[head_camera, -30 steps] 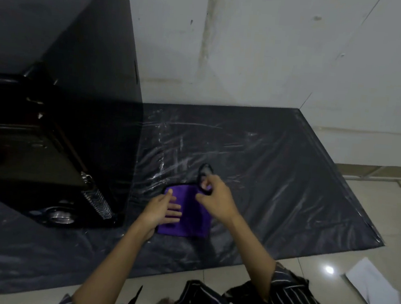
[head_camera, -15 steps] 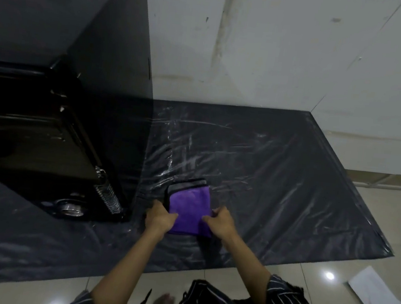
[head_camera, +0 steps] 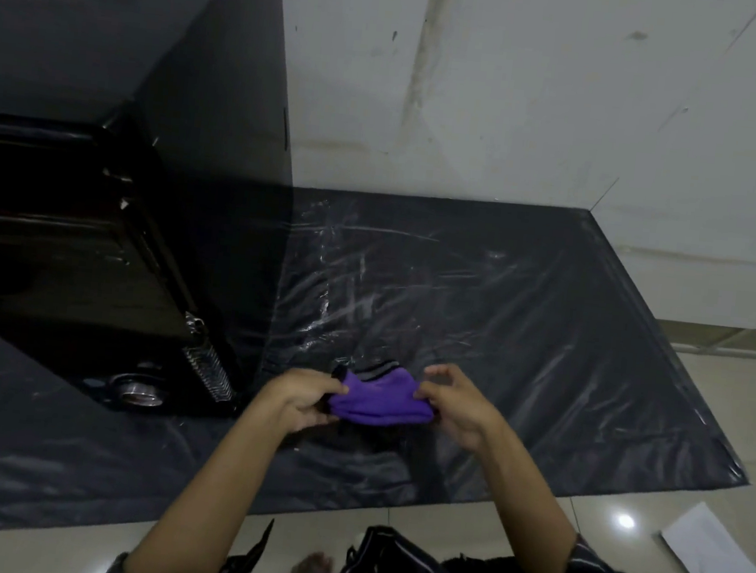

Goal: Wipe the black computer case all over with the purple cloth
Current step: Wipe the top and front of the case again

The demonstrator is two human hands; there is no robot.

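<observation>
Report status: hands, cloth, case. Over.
Left hand and right hand each grip an end of the purple cloth. Cloth apart from black computer case. Nothing between.

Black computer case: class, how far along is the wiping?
Done: the purple cloth is folded. In hand: left hand and right hand each pinch one end, holding it over the plastic sheet. Left: apparently all wiping; the cloth is apart from the black computer case.

Computer case [head_camera: 89, 265] on sheet [head_camera: 502, 327] at left, cloth [head_camera: 378, 400] right of it, wall [head_camera: 527, 92] behind, paper [head_camera: 719, 569] far right
</observation>
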